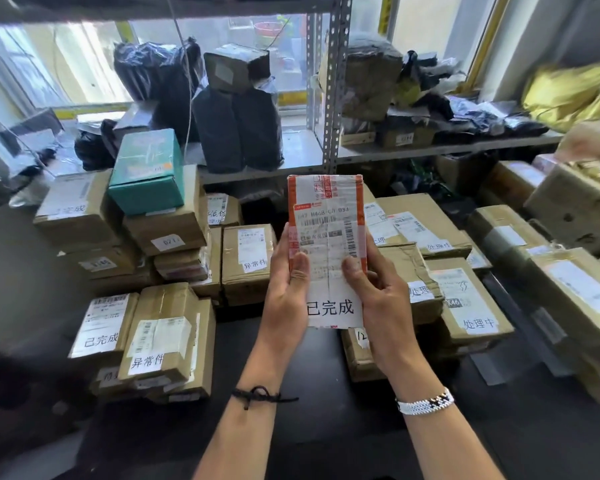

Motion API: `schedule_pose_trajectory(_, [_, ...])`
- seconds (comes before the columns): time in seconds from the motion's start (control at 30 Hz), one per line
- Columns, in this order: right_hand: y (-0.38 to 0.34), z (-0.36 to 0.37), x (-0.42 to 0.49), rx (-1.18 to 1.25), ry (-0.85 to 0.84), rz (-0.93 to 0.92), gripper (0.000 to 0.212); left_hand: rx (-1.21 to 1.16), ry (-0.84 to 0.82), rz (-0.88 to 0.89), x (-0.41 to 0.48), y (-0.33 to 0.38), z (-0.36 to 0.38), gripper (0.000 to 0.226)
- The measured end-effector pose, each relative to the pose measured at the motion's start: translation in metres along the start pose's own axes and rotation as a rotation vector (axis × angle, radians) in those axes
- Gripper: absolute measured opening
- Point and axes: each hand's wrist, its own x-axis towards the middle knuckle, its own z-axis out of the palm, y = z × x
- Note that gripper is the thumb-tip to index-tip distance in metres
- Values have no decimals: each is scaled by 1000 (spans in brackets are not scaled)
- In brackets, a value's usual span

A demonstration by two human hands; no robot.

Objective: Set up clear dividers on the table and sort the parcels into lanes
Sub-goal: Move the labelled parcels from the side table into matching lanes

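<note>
The small parcel [326,237], bound in orange-and-white tape and bearing a shipping label and a white tag, is being held upright above the table [326,431] between the left hand [288,285] and right hand [378,292]. Tagged brown cardboard parcels [167,327] are lying stacked on both sides of it. A teal box [146,171] is sitting on the left stack.

**Background fixtures**

Ahead of you stands a grey metal shelf [430,149] with a perforated upright [336,81]. Behind it you see a bright window [84,64]. A thin cable [175,27] hangs down at the left. Crumpled yellow wrapping [568,91] lies at the shelf's right end.
</note>
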Motion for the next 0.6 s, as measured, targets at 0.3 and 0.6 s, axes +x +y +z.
schedule_pose_trajectory(0.3, [-21,-22,-2,26,26,-74,46,-12,-82,50,0,10,33,61])
schedule_pose_trajectory(0.6, [-41,-81,4,-75,100,-137,42,-70,-156,81,10,-1,89,47])
